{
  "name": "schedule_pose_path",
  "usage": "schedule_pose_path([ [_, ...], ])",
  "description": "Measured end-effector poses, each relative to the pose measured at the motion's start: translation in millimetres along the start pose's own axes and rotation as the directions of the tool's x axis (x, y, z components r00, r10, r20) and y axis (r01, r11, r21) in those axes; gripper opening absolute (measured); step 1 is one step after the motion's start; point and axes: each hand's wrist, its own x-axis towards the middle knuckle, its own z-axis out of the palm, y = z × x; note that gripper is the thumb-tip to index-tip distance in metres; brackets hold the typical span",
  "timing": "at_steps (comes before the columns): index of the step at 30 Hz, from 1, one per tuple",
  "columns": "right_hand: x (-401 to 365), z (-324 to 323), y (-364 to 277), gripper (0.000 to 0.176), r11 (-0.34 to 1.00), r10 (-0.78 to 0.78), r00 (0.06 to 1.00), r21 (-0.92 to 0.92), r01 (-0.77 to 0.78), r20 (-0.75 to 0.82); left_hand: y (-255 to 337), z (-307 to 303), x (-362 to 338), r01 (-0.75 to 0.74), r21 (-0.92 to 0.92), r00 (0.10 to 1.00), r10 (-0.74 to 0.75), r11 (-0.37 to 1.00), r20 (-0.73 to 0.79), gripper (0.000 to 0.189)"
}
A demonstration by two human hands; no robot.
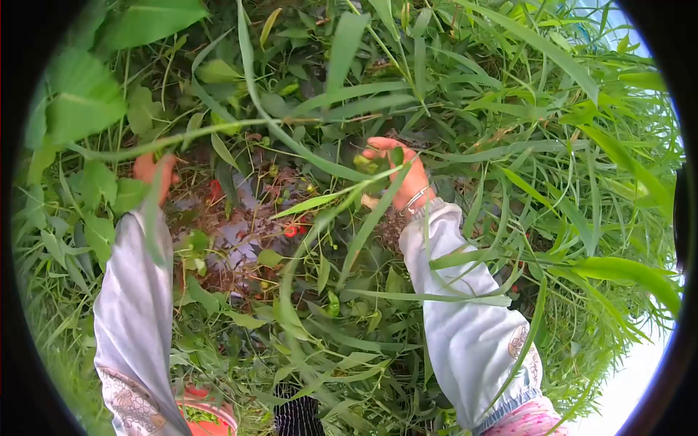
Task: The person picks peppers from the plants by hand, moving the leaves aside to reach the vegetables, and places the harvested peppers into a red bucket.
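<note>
My left hand (155, 174) is among the leaves on the left, its fingers curled together. Leaves partly cover it, and what it grips, if anything, is hidden. To the right, my right hand (407, 171) is in the plants with thumb and fingers apart. A pale green thing (366, 163), perhaps a pepper or a curled leaf, lies at its fingertips. Between the hands, red peppers (292, 230) lie low among the stems, with another red pepper (215, 190) nearer my left hand. A green pepper (333, 304) hangs lower down.
Long grass blades (349, 51) cross in front of both arms. Shiny sheeting (236, 236) with dry plant bits shows between the plants. At the bottom stands a red bucket (211, 421) with green and red things inside. Dark patterned fabric (297, 410) is beside it.
</note>
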Motion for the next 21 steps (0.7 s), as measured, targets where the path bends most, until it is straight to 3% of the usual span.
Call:
schedule_pose_path([
  [1, 7, 0, 6, 0.027, 0.998, 0.011, 0.998, 0.055, -0.014, 0.059, -25, -12, 8, -0.006, 0.006, 1.0, 0.005, 1.0, 0.022, 0.045],
  [2, 13, 3, 12, 0.029, 0.989, -0.009, 0.999, -0.149, 0.015, 0.039, -39, -21, 10, -0.012, 0.012, 0.999, 0.012, 1.0, 0.045, 0.046],
  [4, 38, 6, 28, 0.031, 0.842, -0.065, 0.998, -0.536, 0.065, 0.019, -14, -31, -15, 0.029, -0.052, 0.993, -0.023, 0.998, 0.119, 0.045],
  [5, 56, 7, 31, 0.035, 0.619, -0.051, 0.997, -0.781, 0.084, 0.066, -5, -36, -22, 0.051, -0.085, 0.987, -0.037, 0.995, 0.155, 0.045],
  [6, 69, -2, 41, 0.036, 0.204, -0.214, 0.881, -0.863, 0.463, 0.422, -8, -42, -22, 0.061, -0.097, 0.985, -0.044, 0.993, 0.167, 0.045],
  [7, 76, -2, 45, 0.037, -0.315, -0.342, 0.619, -0.707, 0.633, 0.707, -12, -48, -21, 0.071, -0.108, 0.982, -0.051, 0.992, 0.182, 0.044],
  [12, 67, 46, 59, 0.038, -0.037, -0.055, 0.856, -0.858, 0.513, 0.514, -42, -58, -8, 0.131, -0.147, 0.953, -0.084, 0.98, 0.291, 0.042],
  [19, 33, 45, 66, 0.04, 0.056, 0.06, 0.881, -0.883, 0.466, 0.469, -30, -41, -24, 0.157, -0.057, 0.907, -0.121, 0.986, 0.403, 0.031],
  [21, 21, 33, 61, 0.041, 0.14, 0.075, 0.89, -0.888, 0.438, 0.45, -55, -35, -14, 0.103, -0.141, 0.899, -0.031, 0.985, 0.437, 0.03],
])
